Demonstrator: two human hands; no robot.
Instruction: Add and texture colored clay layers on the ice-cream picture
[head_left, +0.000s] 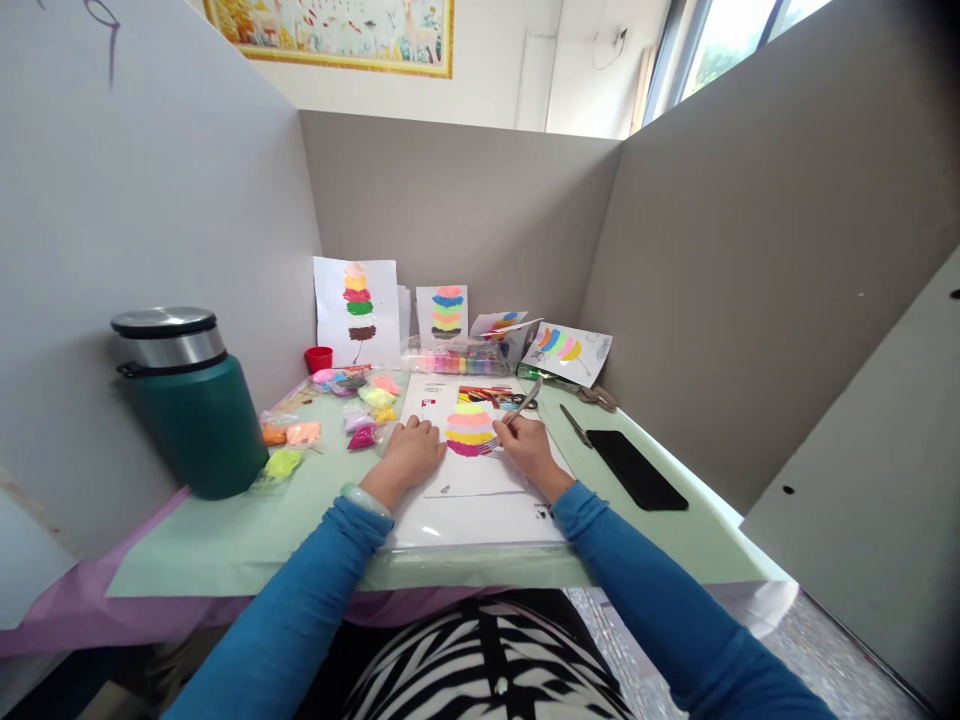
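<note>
My right hand (531, 448) is closed around a metal fork (531, 394), its handle slanting up and to the right. The fork's tines touch the lower right of a striped clay shape (469, 420), with yellow, pink, orange and magenta bands. This shape sits on a white sheet of paper (472, 482) in front of me. To its left, my left hand (411, 455) lies flat on the sheet with fingers stretched out, the tips close to the clay's left edge. Nothing shows in my left hand.
Bagged soft clay (303, 433) and a teal flask (202, 420) stand left. Behind are propped clay pictures (358, 310), a red cup (319, 360) and a long clear pack of coloured clay (457, 358). A black phone (636, 468) and a knife-like tool (575, 424) lie right. Grey partitions surround the table.
</note>
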